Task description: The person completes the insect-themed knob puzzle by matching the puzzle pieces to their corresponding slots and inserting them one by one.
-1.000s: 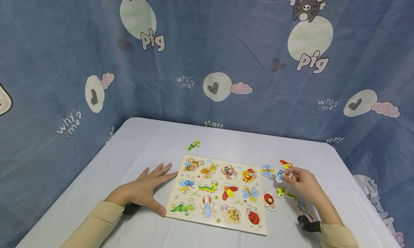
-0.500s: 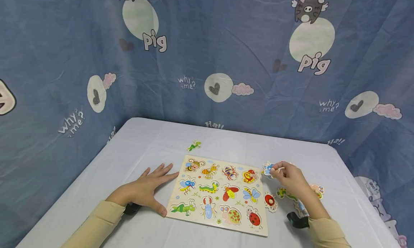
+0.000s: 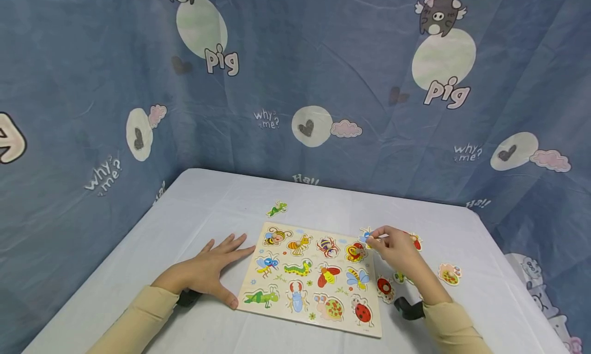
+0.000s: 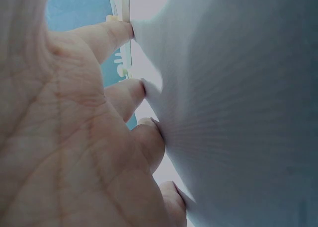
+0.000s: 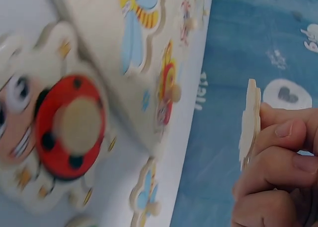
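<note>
My right hand [image 3: 397,249] pinches a blue insect puzzle piece [image 3: 365,237] between thumb and fingertips, just beyond the board's far right corner. In the right wrist view that piece stands edge-on, lifted off the table. The wooden insect puzzle board [image 3: 375,324] lies flat. Knobbed pieces, such as a bee [image 3: 275,236] and a butterfly [image 3: 355,252], sit in its far row. My left hand [image 3: 205,269] rests spread at the board's left side, thumb touching its near left corner. A ladybug piece [image 3: 385,288] lies beside the board's right edge.
A green grasshopper piece [image 3: 277,209] lies beyond the board. To the right are a snail piece [image 3: 450,275], a red-winged piece [image 3: 416,241], a partly covered caterpillar piece [image 3: 399,278] and a dragonfly piece [image 5: 147,194]. White cloth covers the table [image 3: 221,195]; a blue curtain [image 3: 258,154] hangs behind.
My right hand has lifted the blue insect piece from among the loose pieces and moved left with it toward the board's far right corner. My left hand has stayed in place.
</note>
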### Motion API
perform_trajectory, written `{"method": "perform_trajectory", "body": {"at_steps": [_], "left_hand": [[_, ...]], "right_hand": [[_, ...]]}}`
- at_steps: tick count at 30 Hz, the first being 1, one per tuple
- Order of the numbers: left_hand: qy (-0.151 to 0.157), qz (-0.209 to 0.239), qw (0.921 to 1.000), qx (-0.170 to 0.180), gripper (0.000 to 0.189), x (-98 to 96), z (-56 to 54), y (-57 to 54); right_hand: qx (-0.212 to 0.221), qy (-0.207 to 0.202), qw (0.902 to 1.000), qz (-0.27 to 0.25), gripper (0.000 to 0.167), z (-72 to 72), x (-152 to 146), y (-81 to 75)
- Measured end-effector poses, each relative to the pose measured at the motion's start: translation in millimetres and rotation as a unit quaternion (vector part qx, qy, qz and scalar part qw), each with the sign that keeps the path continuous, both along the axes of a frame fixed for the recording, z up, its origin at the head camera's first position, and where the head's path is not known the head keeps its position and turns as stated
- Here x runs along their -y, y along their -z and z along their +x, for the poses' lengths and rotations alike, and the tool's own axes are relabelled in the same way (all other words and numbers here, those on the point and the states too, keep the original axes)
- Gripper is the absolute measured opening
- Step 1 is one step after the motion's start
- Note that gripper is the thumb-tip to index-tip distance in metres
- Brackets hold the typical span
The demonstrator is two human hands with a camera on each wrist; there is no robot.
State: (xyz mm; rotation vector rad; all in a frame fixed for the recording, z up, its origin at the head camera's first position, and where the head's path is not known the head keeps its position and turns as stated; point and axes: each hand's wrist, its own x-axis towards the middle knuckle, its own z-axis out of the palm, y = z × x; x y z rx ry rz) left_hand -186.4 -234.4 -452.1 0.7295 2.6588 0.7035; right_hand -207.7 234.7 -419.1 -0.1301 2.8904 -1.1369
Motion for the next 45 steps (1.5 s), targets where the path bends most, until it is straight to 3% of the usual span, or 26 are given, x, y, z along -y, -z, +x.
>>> {"method": "perform_trajectory", "body": {"at_steps": [5, 15, 33, 45], "left_hand": [[-0.001, -0.002, 1.0, -0.001, 0.131, 0.1, -1.2, 1.8], [-0.001, 0.0, 1.0, 0.005, 0.131, 0.1, 0.6, -0.2], [0.001, -0.001, 1.0, 0.004, 0.131, -0.1, 0.2, -0.5], [0.003, -0.002, 1.0, 0.001, 0.132, 0.4, -0.4, 0.3]], "right_hand": [[0.018, -0.002, 0.9998, 0.0, 0.029, -2.0, 11.7, -3.0], [0.003, -0.039, 0.9992, -0.006, 0.025, -6.6, 36.6, -2.9], [0.013, -0.131, 0.9899, -0.052, 0.017, -7.7, 88.2, 4.5], [0.03, -0.14, 0.9881, -0.056, 0.019, -5.9, 119.2, 7.9]]}}
